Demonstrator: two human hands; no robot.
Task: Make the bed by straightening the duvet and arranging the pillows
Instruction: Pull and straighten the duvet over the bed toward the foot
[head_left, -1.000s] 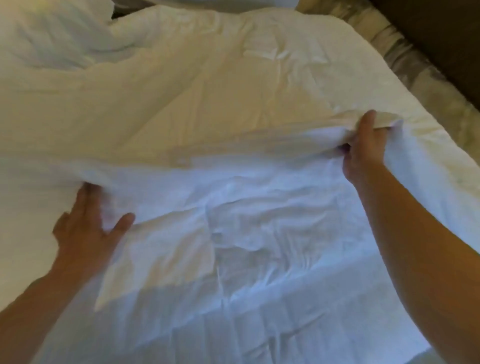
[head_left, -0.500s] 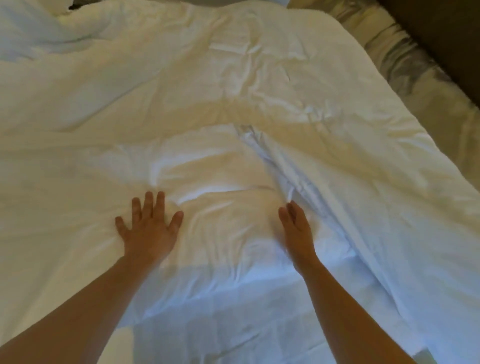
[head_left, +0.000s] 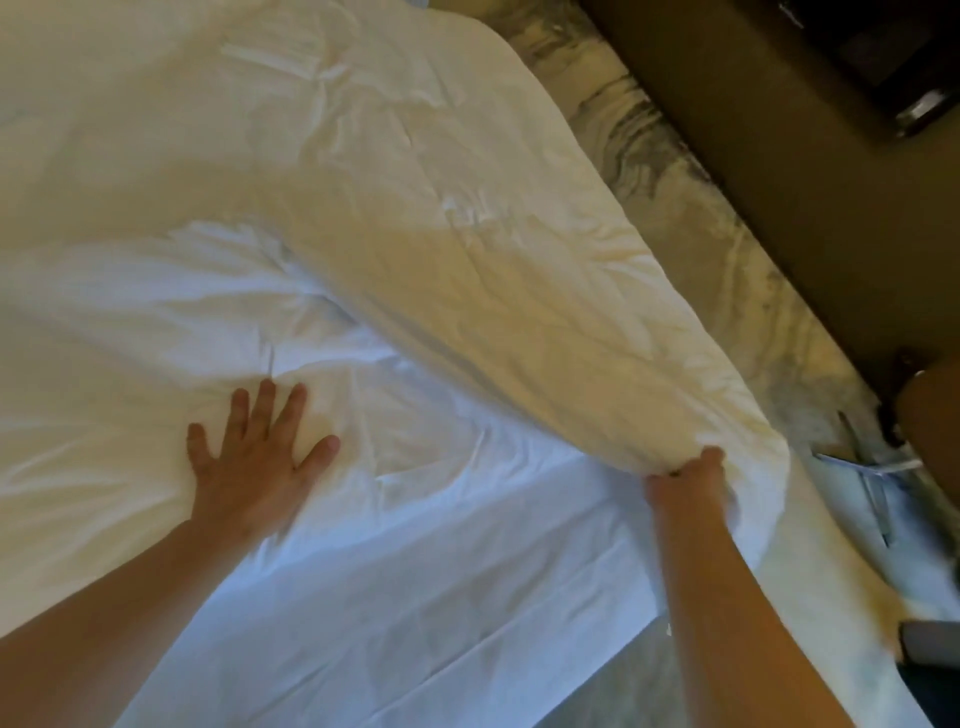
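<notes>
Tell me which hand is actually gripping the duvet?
The right hand, its fingers curled around a bunched edge of the duvet. The left hand only presses flat on it, fingers spread.

Grip: the right hand (head_left: 685, 486) holds the near corner of the duvet (head_left: 363, 208).
Left of the grip: the left hand (head_left: 257, 457) lies flat on the duvet.
Nearer than the grip: the sheet (head_left: 415, 597), running under the duvet's edge.
Right of the grip: the floor (head_left: 675, 171), with furniture (head_left: 753, 130) beyond it.
</notes>
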